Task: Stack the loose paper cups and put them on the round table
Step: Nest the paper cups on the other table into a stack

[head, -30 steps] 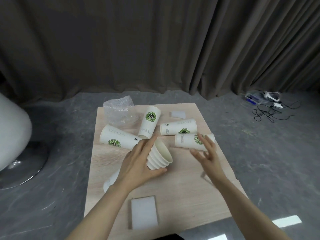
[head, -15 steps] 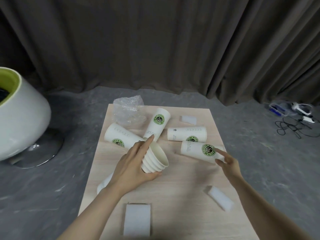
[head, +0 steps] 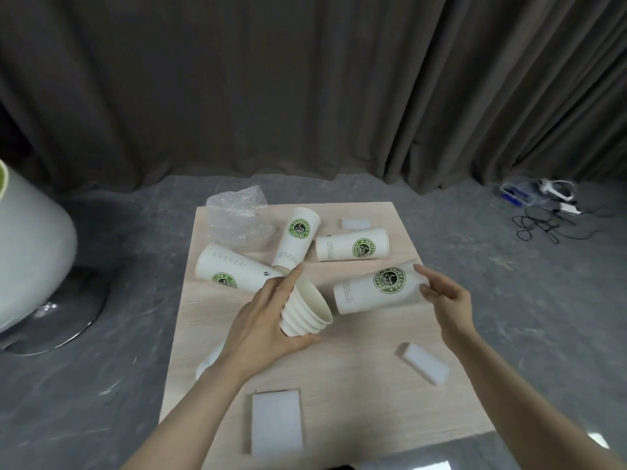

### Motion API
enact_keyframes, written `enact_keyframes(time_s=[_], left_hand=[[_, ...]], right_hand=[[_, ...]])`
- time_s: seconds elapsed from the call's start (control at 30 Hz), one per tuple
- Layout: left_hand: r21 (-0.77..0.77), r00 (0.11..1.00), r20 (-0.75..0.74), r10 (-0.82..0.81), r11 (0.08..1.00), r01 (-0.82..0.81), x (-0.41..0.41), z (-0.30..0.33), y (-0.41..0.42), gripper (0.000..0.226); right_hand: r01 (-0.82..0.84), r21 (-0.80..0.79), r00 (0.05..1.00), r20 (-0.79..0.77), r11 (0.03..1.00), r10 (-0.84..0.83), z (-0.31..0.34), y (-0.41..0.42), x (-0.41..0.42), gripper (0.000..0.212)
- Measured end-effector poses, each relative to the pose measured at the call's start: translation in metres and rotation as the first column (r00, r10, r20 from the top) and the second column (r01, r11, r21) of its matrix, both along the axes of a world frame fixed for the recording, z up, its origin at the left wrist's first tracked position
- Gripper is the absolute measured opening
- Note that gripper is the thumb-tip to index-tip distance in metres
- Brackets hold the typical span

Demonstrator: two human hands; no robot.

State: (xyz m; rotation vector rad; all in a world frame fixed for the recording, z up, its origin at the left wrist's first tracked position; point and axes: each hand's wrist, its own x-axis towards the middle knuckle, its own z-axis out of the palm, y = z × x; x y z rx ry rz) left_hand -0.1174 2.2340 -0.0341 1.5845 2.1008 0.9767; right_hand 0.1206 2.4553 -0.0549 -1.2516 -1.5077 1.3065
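Observation:
My left hand (head: 263,329) grips a stack of several nested white paper cups (head: 307,312), its open mouth turned to the right. My right hand (head: 444,298) holds a single white cup with a green logo (head: 376,288) by its wide end, lifted off the wooden table (head: 356,385) with its narrow base pointing at the stack's mouth. Three more logo cups lie on their sides further back: one at left (head: 234,271), one in the middle (head: 297,237), one at right (head: 353,248). The stack's lower end is hidden under my left wrist.
Crumpled clear plastic wrap (head: 237,220) sits at the table's back left. White foam blocks lie at the front (head: 276,422), the right (head: 424,366) and the back (head: 354,223). A white round chair on a chrome base (head: 30,259) stands at left; cables (head: 543,222) lie on the floor.
My right hand took hold of the nearest loose cup and lifted it, tilting its base toward the stack. My left hand kept the stack in place.

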Motion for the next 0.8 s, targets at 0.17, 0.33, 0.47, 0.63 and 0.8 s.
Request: enact_keyframes(time_s=[0.17,0.33,0.47,0.63,0.8], left_hand=[[0.01,0.999,-0.005,-0.044,0.999,0.044,0.002,0.004,-0.006,0.109],[0.007,0.998,-0.015,-0.063,0.998,0.063,-0.003,0.007,-0.019,0.108],[-0.008,0.997,-0.041,-0.064,0.998,0.064,-0.011,0.006,-0.033,0.108],[-0.014,0.995,-0.091,-0.046,0.999,0.045,-0.024,0.003,-0.048,0.109],[-0.068,0.99,-0.141,-0.026,0.998,0.017,-0.032,0.002,-0.058,0.109]], right_hand=[[-0.052,0.066,0.996,-0.071,0.996,0.057,0.02,-0.026,-0.009,0.046],[-0.052,0.096,0.989,-0.131,0.994,0.064,0.031,-0.05,-0.015,0.049],[-0.058,0.138,0.983,-0.164,0.989,0.08,0.04,-0.062,-0.018,0.049],[-0.055,0.154,0.97,-0.228,0.986,0.09,0.054,-0.073,-0.025,0.049],[-0.043,0.117,0.957,-0.28,0.992,0.074,0.065,-0.083,-0.033,0.048]])
